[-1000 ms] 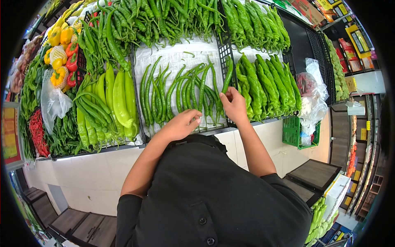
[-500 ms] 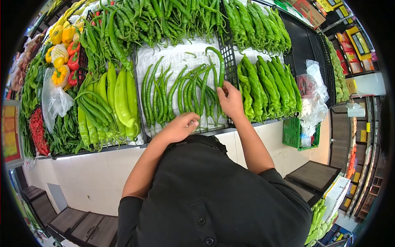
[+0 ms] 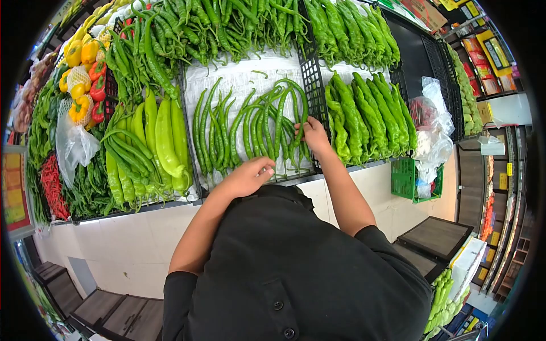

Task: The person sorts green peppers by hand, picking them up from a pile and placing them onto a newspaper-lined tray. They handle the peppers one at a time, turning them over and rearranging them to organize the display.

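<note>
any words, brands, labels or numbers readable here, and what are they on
No text can be read with certainty.
Yellow-and-black packet: too small.
Red packets: too small.
Yellow shelf tags: too small.
Reddish-brown cardboard box: blurred.
White paper lining under the long thin green chillies: faint marks, unreadable.

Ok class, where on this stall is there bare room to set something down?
The white lining between heaped peppers and thin peppers; the black tray beyond the plastic bags. It's crowded around the right hand.
</note>
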`<state>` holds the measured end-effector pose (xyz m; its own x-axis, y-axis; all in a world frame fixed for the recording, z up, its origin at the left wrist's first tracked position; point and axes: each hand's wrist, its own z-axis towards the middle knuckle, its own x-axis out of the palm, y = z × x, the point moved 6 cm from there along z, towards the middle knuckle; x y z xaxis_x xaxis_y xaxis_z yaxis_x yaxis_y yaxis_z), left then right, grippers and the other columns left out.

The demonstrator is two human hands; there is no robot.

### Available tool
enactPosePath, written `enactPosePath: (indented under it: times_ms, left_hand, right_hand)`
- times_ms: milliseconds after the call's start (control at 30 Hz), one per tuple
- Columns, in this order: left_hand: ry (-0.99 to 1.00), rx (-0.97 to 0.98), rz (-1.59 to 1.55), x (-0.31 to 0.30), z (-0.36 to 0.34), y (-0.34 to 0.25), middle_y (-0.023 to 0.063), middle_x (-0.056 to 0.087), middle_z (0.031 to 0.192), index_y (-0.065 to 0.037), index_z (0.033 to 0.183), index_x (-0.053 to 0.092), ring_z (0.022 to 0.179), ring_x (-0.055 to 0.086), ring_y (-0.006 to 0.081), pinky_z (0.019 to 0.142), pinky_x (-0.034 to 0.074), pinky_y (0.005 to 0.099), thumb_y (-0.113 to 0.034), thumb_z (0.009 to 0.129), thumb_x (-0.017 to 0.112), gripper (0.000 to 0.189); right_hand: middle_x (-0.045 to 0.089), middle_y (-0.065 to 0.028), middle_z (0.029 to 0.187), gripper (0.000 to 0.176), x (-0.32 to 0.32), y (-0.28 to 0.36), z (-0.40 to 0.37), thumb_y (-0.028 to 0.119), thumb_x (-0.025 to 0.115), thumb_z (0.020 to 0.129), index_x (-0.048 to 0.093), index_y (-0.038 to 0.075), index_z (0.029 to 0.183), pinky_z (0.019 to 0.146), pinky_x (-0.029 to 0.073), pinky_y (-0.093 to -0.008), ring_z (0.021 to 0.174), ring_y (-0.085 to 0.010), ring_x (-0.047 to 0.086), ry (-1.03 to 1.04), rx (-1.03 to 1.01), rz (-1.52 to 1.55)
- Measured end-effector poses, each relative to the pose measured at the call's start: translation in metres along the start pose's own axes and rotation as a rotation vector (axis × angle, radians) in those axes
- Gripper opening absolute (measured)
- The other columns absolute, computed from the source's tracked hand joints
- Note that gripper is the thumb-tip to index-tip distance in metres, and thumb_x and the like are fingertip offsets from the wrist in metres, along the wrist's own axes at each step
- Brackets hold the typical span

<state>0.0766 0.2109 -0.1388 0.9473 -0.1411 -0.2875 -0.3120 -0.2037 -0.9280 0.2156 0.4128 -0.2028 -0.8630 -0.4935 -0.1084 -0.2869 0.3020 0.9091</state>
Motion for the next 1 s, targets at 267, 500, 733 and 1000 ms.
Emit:
enactPosePath:
  times_ms: [267,500,733,1000]
  left_hand:
    - [-0.003,-0.013,-0.027,0.001,0.001,0.006,0.0170,0.065,0.111,-0.001,0.120,0.061,0.100,0.064,0.0289,0.086,0.051,0.0389,-0.022,0.100,0.060,0.029]
    - [-0.024,-0.014,-0.062,-0.001,-0.001,0.008,0.0164,0.065,0.109,-0.001,0.118,0.061,0.096,0.063,0.0270,0.085,0.051,0.0383,-0.021,0.100,0.060,0.028]
    - [-0.024,-0.013,-0.051,0.000,0.001,0.011,0.0155,0.066,0.107,-0.001,0.119,0.062,0.095,0.063,0.0261,0.084,0.050,0.0379,-0.021,0.099,0.061,0.028]
    - [-0.026,-0.017,-0.045,0.002,-0.001,0.016,0.0162,0.066,0.107,0.000,0.119,0.062,0.094,0.064,0.0265,0.083,0.051,0.0383,-0.024,0.100,0.060,0.031]
  right_hand:
    - [0.068,-0.0182,0.109,0.039,0.002,0.014,-0.011,0.013,0.048,0.100,0.049,-0.004,0.135,0.087,0.051,-0.0389,0.096,-0.0286,0.067,-0.098,-0.106,-0.236]
    - [0.062,-0.0304,0.117,0.045,-0.003,0.001,-0.013,0.011,0.054,0.097,0.046,-0.001,0.139,0.095,0.046,-0.0477,0.109,-0.0469,0.060,-0.112,-0.305,-0.408]
    - [0.063,-0.0199,0.105,0.055,-0.004,-0.010,-0.024,0.005,0.061,0.092,0.042,-0.001,0.144,0.083,0.050,-0.0396,0.087,-0.0312,0.062,-0.147,-0.416,-0.635]
    - [0.051,-0.0243,0.119,0.071,0.002,-0.001,-0.045,0.001,0.065,0.085,0.034,-0.002,0.148,0.084,0.050,-0.0403,0.093,-0.0350,0.058,-0.144,-0.473,-0.719]
